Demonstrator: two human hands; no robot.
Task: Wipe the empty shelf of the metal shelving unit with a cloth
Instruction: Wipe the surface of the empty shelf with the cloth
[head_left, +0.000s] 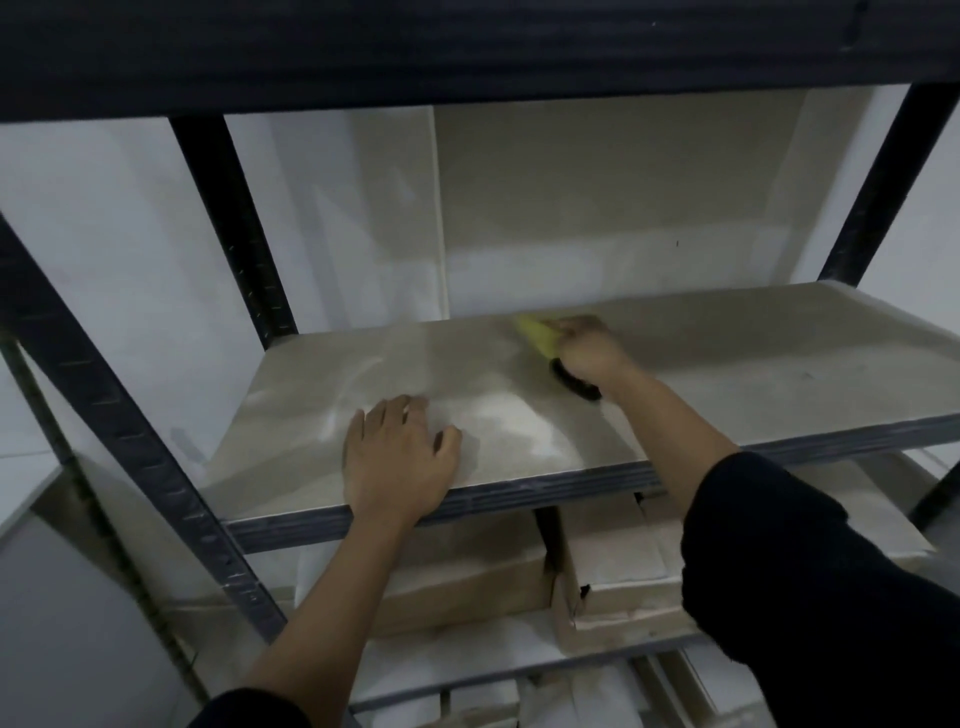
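Right hand (587, 348) is closed on a yellow cloth (537, 335), pressing it to the far middle of the shelf (753, 358), a flat, dull grey sheet with a ridged front lip. Left hand (397, 457) lies open, palm down, fingers spread at the near edge. Dark slotted metal posts (234, 228) frame it; creased cardboard boxes (618, 566) sit below.

Black sleeves (810, 571); bare forearms

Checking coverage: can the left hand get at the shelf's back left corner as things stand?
Probably yes. The left hand lies flat near the front edge of the shelf, nothing stands between it and that corner, and the right hand with the cloth is off to the right.
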